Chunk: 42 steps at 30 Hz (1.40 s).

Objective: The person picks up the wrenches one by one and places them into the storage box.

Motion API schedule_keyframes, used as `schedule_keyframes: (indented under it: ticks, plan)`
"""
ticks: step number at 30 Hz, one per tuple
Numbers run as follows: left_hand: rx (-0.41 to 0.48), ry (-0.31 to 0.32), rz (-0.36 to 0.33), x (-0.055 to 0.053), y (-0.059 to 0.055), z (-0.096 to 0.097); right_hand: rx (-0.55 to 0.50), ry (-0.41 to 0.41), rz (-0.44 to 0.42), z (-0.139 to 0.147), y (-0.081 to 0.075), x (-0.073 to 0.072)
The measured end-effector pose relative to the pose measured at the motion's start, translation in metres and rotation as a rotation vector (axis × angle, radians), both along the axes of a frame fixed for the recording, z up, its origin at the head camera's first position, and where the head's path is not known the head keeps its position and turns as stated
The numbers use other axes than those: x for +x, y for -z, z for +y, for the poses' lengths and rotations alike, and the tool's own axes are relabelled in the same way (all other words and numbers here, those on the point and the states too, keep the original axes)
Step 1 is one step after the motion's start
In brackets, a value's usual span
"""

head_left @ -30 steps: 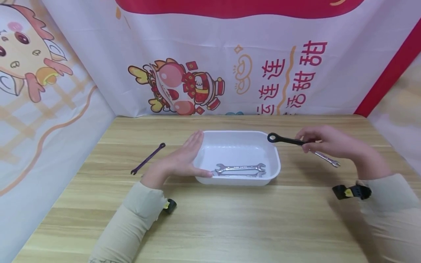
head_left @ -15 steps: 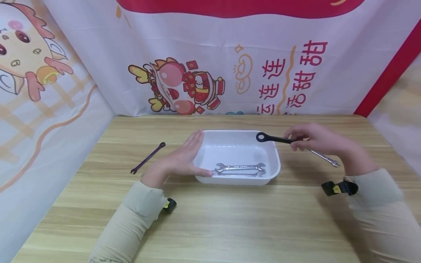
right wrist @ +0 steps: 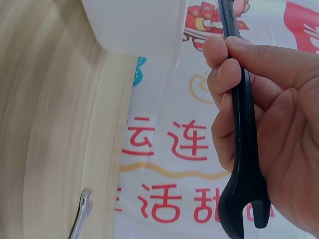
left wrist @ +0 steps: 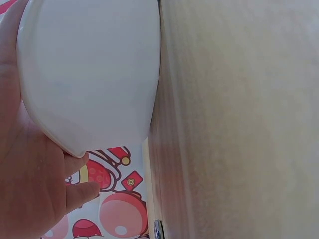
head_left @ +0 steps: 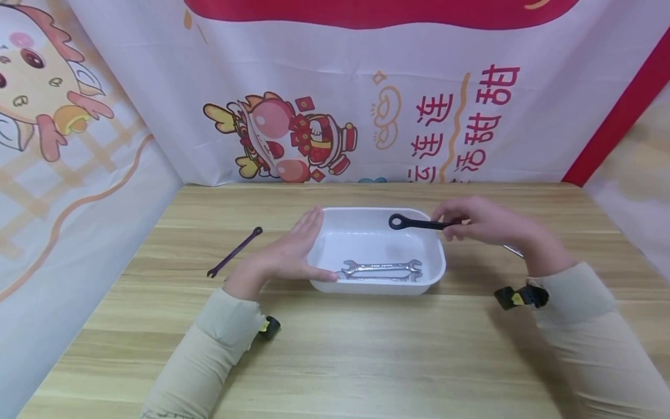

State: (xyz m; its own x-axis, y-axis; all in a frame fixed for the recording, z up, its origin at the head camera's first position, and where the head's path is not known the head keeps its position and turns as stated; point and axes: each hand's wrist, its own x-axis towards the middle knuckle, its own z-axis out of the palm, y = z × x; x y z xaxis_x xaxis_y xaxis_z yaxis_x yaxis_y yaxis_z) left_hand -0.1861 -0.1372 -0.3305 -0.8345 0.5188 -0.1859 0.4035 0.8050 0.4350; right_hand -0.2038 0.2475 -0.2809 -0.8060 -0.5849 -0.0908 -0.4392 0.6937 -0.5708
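1. Right hand: my right hand (head_left: 484,224) grips the black wrench (head_left: 416,223), thumb on one side of the shank and curled fingers on the other.
2. Black wrench: held aloft; in the head view its ring end shows against the inside of the box (head_left: 392,289), toward the far right. The right wrist view shows its forked end beside my palm.
3. Left hand: my left hand (head_left: 290,253) lies against the left end of the box, fingers extended, thumb spread onto the near rim.
4. Box: white, upright on the table (head_left: 366,355). Silver wrenches (head_left: 382,267) lie in it along the near wall; they overlap, and I cannot certify the count.
5. Left of the box: a purple wrench (head_left: 234,252) lies at a slant on the table, apart from my left hand.
6. Right of the box: a lone silver wrench (head_left: 513,250) lies on the table, partly hidden by my right arm in the head view.
7. Surroundings: printed cloth (head_left: 314,58) with red characters behind the table; beige sleeves (head_left: 199,361) on both my arms.
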Motion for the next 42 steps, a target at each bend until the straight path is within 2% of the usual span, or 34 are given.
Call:
schedule_keyframes:
  ticks: [11,18,29,42]
  plan:
    - [0.003,-0.012,0.003,0.0,0.0,0.001,-0.014,-0.079,0.031,-0.025,0.003,-0.003]
    - [0.01,-0.012,0.005,0.001,0.0,0.001,-0.018,-0.137,0.006,-0.041,0.002,-0.003]
    - [0.008,-0.011,0.009,0.001,0.0,0.002,-0.033,-0.161,-0.012,-0.059,0.009,-0.008]
    - [0.006,-0.007,0.0,0.002,-0.001,0.001,-0.042,-0.235,-0.046,-0.08,0.016,-0.012]
